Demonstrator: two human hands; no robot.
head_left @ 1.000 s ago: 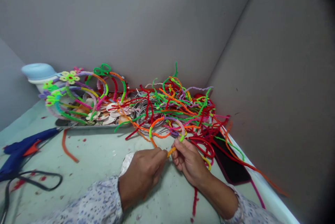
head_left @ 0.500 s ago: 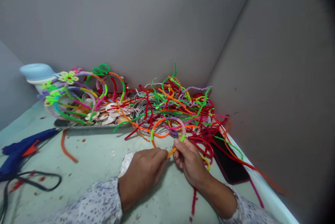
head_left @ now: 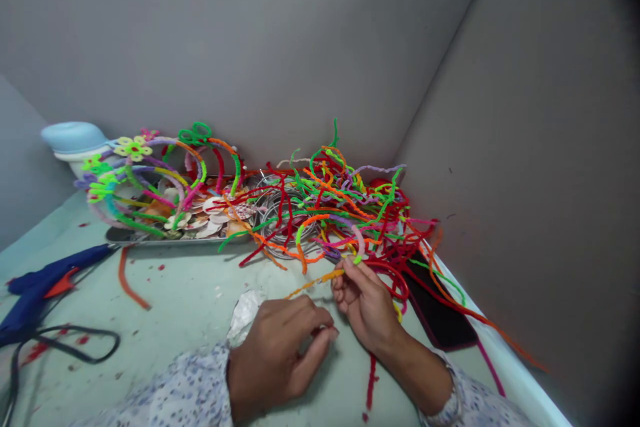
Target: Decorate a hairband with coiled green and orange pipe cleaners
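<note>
Left hand point(head_left: 283, 350) has lowered; right hand point(head_left: 367, 307) pinches one band point(head_left: 320, 218).

One head-worn view, forward and down over the near table point(head_left: 185, 297).

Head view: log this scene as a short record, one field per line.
Right hand: pinching a multicoloured fuzzy arc and a yellow-orange strand
Left hand: near the strand; grip unclear
Behind hands: tangle of fuzzy strands
Back left: metal tray with shells, flower-decorated hoops
Left: blue glue gun
Right: dark phone, partly under strands
</note>
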